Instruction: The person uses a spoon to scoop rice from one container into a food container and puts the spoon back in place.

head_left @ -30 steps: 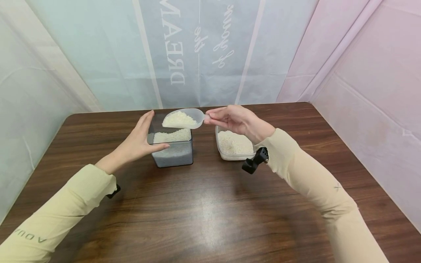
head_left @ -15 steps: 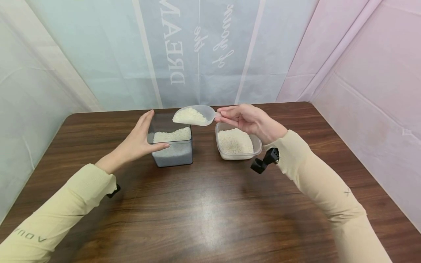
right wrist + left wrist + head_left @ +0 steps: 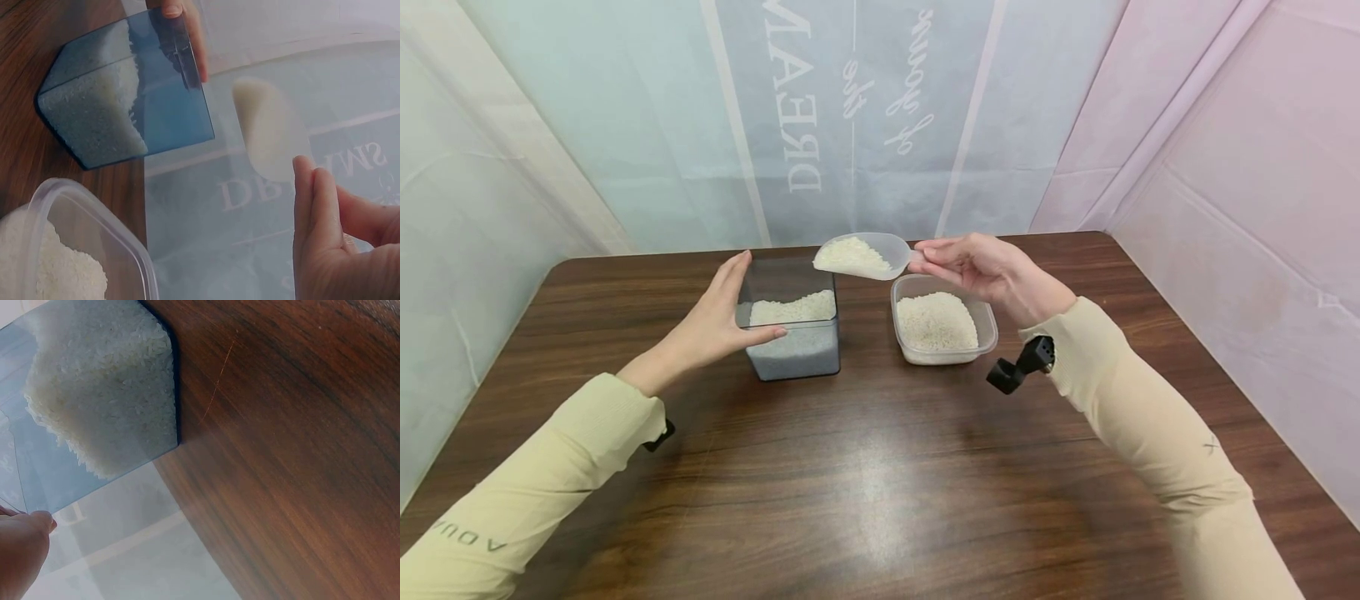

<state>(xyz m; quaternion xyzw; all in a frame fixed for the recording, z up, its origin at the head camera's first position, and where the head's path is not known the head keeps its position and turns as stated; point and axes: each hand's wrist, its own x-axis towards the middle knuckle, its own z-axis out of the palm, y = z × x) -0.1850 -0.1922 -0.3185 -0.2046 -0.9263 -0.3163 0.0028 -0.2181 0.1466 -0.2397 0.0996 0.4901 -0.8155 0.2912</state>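
Note:
My right hand pinches the handle of a clear plastic scoop heaped with white rice. The scoop hangs in the air, above and between two containers. At the left stands a tall, see-through dark blue-grey container, partly filled with rice. My left hand holds it by the top, thumb over the near rim and fingers along the left side. Below my right hand sits a low clear plastic tub, also holding rice. From below, the right wrist view shows the scoop with its load as a pale patch.
Both containers stand near the back of a dark wooden table. A printed grey-blue cloth hangs behind the table, with pale sheets at both sides. A black wrist mount juts out below the right sleeve.
My right hand has carried the loaded scoop rightward and slightly up, from over the tall container to a place between the containers. My left hand and both containers have stayed put.

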